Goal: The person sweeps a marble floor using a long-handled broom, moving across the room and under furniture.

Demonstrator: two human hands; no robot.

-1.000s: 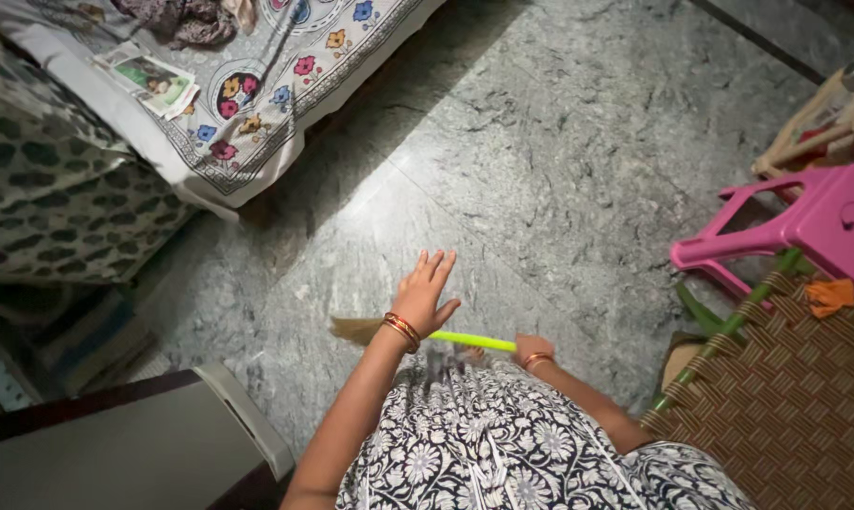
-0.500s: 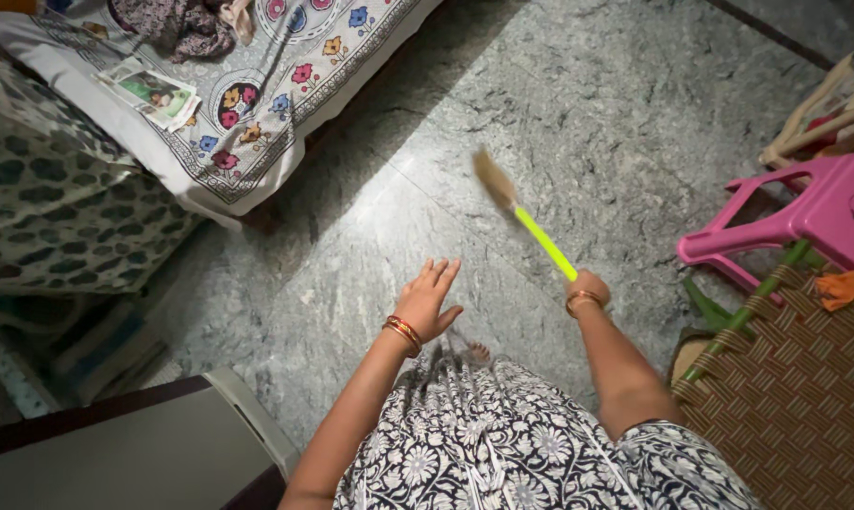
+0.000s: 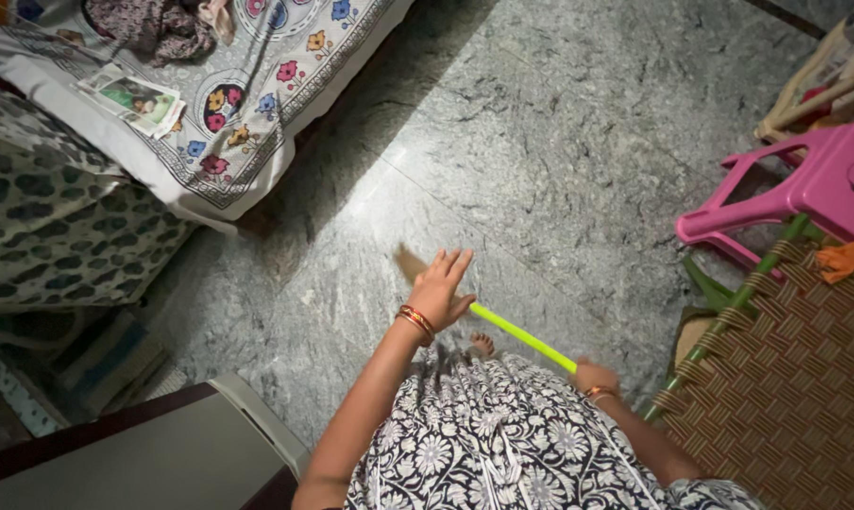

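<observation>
One broom (image 3: 521, 335), green handle, low over near floor (image 3: 559, 161): right hand (image 3: 594, 376) clamped on its end, left hand (image 3: 443, 288) open, empty, above it. Risk: bristles could clip the bare foot (image 3: 482, 345) or pink stool (image 3: 804, 203) at right

Your left hand (image 3: 441, 288) covers the middle of the broom (image 3: 516, 335), so past your fingers (image 3: 455, 263) you see only a blurred tan tip of bristles (image 3: 409, 262). Your right hand (image 3: 592, 378) is mostly hidden behind your patterned dress (image 3: 502, 444), its grip on the green handle unclear. Right of your fingers, the pink stool (image 3: 804, 194) and woven chair (image 3: 786, 397) are cut off by the picture's edge.
</observation>
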